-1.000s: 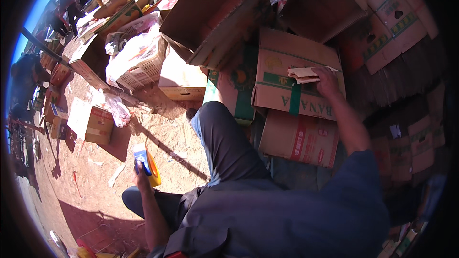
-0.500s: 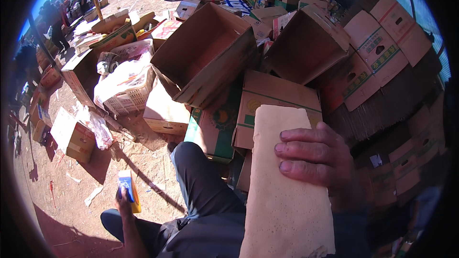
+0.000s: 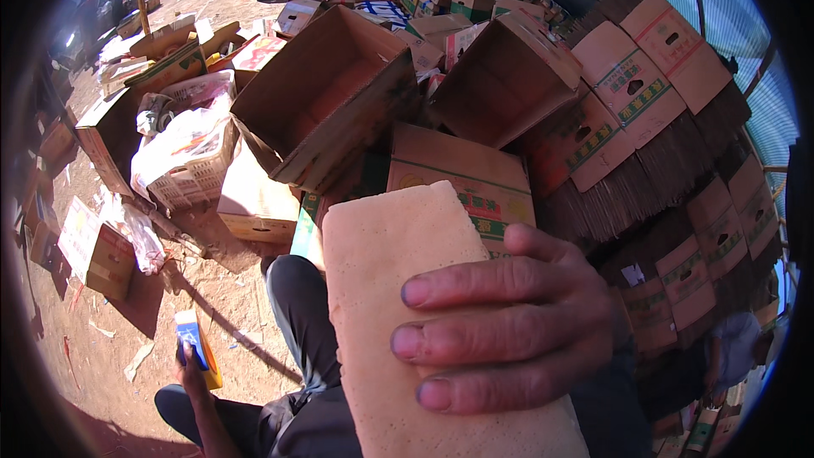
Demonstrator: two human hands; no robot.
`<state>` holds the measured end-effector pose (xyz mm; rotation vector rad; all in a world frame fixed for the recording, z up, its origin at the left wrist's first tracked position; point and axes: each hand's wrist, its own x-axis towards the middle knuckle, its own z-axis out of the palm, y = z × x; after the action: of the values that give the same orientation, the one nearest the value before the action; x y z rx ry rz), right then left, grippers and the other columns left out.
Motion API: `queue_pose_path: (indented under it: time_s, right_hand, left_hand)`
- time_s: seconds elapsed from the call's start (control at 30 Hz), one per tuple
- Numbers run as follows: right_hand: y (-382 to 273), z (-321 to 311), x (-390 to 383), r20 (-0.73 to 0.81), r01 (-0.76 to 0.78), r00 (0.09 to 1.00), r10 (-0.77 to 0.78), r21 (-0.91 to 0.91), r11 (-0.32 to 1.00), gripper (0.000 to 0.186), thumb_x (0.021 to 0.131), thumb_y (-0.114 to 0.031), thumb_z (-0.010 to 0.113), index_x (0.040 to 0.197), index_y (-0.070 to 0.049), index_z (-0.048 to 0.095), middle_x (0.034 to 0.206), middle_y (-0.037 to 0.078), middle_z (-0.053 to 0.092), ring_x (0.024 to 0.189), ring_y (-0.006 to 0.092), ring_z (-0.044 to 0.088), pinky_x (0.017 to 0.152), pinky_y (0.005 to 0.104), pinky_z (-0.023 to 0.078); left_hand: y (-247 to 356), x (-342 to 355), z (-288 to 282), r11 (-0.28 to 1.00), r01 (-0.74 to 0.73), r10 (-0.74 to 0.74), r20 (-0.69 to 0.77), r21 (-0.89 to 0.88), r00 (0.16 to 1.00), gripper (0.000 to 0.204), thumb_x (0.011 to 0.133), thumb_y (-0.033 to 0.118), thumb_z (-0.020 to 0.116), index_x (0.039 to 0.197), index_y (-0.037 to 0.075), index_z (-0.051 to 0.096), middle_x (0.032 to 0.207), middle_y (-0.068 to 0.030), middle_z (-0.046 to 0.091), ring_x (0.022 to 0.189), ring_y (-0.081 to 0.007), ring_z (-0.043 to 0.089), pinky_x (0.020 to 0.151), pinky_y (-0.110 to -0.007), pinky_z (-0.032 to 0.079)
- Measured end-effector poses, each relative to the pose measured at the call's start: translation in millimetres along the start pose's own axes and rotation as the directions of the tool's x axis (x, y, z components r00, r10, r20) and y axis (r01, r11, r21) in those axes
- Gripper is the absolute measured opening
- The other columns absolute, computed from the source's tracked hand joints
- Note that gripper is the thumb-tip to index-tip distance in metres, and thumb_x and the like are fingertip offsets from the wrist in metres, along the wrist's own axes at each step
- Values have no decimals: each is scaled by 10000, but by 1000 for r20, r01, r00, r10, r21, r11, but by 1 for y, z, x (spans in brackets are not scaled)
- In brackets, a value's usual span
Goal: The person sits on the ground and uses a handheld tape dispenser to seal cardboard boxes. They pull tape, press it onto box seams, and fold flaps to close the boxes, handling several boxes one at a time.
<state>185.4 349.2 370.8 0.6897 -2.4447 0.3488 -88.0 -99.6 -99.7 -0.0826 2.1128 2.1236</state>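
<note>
My right hand (image 3: 517, 318) grips a flat, pale tan slab of cardboard (image 3: 398, 280) held up close to the camera, with three fingers across its face and the thumb behind. My left hand (image 3: 193, 366) is down at the lower left, near the ground beside my knee, closed on a small blue and yellow carton (image 3: 200, 346). My dark-trousered leg (image 3: 297, 322) stretches forward between the two hands.
Open and flattened cardboard boxes (image 3: 331, 93) are heaped in front and to the right, with stacked flattened ones (image 3: 653, 102) at the right. A white plastic crate (image 3: 191, 161) stuffed with plastic sits at the left. Reddish dirt ground (image 3: 144, 305) lies at the lower left.
My right hand has drawn the cardboard slab from the box pile up close to the camera. The left hand has stayed low with the small carton.
</note>
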Motion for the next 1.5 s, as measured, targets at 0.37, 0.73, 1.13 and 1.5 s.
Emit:
queue_pose_path:
  time_s: [0.37, 0.73, 1.13, 1.5]
  right_hand:
    - [12, 4, 8, 17, 40, 999, -40, -26, 999, 204, 997, -99, 587, 1062, -216, 742, 1107, 15, 781, 1080, 232, 745, 1279, 448, 171]
    - [27, 17, -1, 6, -44, 999, 43, 27, 999, 171, 992, -140, 617, 1050, -238, 744, 1093, 11, 784, 1063, 233, 751, 1279, 453, 184]
    - [42, 29, -15, 13, -72, 997, 71, 79, 994, 130, 967, -159, 657, 1049, -213, 742, 1096, 22, 782, 1060, 239, 749, 1280, 446, 179]
    - [59, 23, -20, 145, -222, 968, 204, 119, 968, 185, 949, -139, 657, 1112, -190, 729, 1223, 44, 745, 1177, 244, 698, 1275, 419, 178]
  left_hand:
    - [4, -1, 10, 995, 19, -7, -120, 99, 993, 401, 1064, 261, 606, 1351, -17, 643, 1145, -44, 701, 1013, -129, 633, 920, -281, 489]
    - [-12, 2, -9, 987, 26, -6, -123, 159, 992, 443, 1070, 287, 598, 1401, -6, 605, 1213, -61, 677, 1088, -153, 615, 988, -306, 469]
    - [-4, -2, -4, 996, 67, -64, -46, 63, 997, 426, 1065, 273, 609, 1383, -11, 620, 1204, -56, 686, 1076, -141, 624, 976, -295, 473]
    - [15, -10, 7, 971, 102, -79, -114, 215, 990, 430, 1068, 256, 600, 1387, -31, 612, 1221, -75, 684, 1077, -146, 625, 977, -291, 478]
